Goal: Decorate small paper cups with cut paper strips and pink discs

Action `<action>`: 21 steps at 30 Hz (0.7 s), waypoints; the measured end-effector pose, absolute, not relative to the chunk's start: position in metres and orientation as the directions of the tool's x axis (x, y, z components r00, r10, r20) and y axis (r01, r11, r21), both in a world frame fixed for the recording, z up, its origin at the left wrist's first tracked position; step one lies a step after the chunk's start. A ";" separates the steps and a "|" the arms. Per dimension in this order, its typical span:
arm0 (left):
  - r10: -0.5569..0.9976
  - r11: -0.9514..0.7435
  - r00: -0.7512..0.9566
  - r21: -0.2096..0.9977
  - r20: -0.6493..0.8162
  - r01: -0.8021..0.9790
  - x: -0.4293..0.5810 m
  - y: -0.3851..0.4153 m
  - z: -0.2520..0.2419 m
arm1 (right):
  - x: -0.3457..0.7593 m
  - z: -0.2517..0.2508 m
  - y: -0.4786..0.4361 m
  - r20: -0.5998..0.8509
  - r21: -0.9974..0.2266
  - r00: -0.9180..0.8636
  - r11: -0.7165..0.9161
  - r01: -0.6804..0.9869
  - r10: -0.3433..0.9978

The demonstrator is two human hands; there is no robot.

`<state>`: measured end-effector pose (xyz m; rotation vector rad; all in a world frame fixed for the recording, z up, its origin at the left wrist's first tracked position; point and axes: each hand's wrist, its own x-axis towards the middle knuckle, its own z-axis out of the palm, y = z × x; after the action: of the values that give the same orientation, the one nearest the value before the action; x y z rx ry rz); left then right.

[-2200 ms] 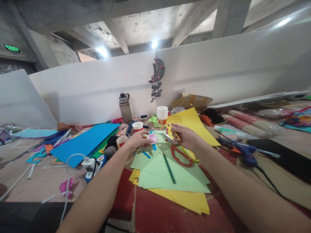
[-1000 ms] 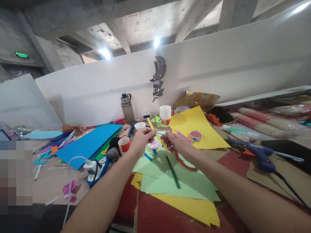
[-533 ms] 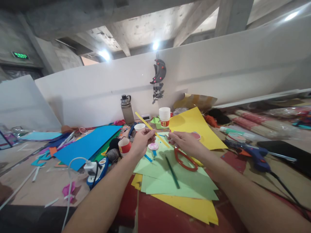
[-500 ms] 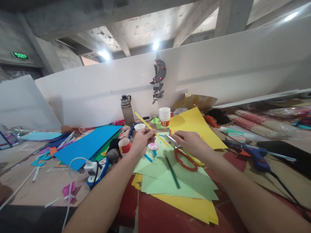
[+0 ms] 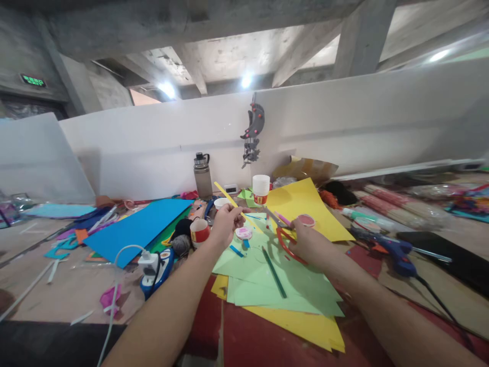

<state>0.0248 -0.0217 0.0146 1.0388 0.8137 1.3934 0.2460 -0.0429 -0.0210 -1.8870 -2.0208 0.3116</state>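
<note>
My left hand (image 5: 228, 224) pinches a narrow yellow paper strip (image 5: 224, 192), which slants down to the right past my fingers. My right hand (image 5: 307, 242) is closed at the red handles of the scissors (image 5: 280, 240); their blades point away and to the left, near the strip's lower part. Whether the fingers sit inside the loops is hidden. Below both hands lie light green paper sheets (image 5: 252, 285). On these rest a dark green pencil (image 5: 274, 272), a round pink-and-white piece (image 5: 243, 233) and a small blue strip (image 5: 237, 251).
Blue paper (image 5: 141, 229) and a power strip (image 5: 158, 272) lie left, near a red-and-white paper cup (image 5: 199, 232). Behind stand a bottle (image 5: 202, 177) and stacked cups (image 5: 261, 188). Yellow paper (image 5: 305, 204) spreads back right; a glue gun (image 5: 399, 255) lies at right.
My right hand has moved from over the scissors' blades down and right to their handles. The blades now point up and left. My left hand still holds the strip.
</note>
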 end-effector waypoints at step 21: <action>0.987 -0.142 0.003 0.888 0.159 -0.438 0.029 -0.021 0.012 | 0.192 0.004 -0.048 0.422 -0.889 -0.061 0.426 0.167 0.904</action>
<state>0.0289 -0.0206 0.0124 0.9909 0.7644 1.4720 0.1916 -0.0481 0.0042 -0.9851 -1.5303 0.8022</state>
